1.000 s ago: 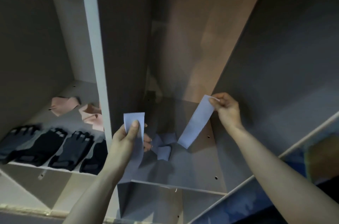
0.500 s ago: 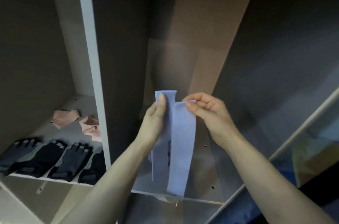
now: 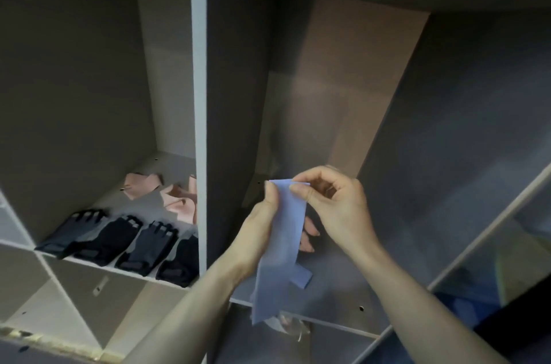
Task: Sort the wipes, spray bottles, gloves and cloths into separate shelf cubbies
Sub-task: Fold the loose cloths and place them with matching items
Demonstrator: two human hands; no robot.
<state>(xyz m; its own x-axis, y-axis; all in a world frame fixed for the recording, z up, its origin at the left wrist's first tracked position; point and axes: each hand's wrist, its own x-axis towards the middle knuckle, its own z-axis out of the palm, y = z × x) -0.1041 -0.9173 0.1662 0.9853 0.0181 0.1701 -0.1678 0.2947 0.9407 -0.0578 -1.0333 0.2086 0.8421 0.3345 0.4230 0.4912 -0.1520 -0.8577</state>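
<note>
Half a second before, the two ends of the long pale-blue fabric cloth [image 3: 283, 232] hung side by side; now they had been brought together at the top, folding the strip double. The left hand [image 3: 259, 232] pinched one upper corner with curled fingers [image 3: 271, 193], the right hand [image 3: 337, 208] pinched the edge beside it. The cloth hung below the fingers, over the floor of the middle shelf cubby [image 3: 343, 283]. Judged from this, it was nearly ready to lay down. Left of the fingers, black fingerless gloves [image 3: 125, 241] lay in their own cubby.
</note>
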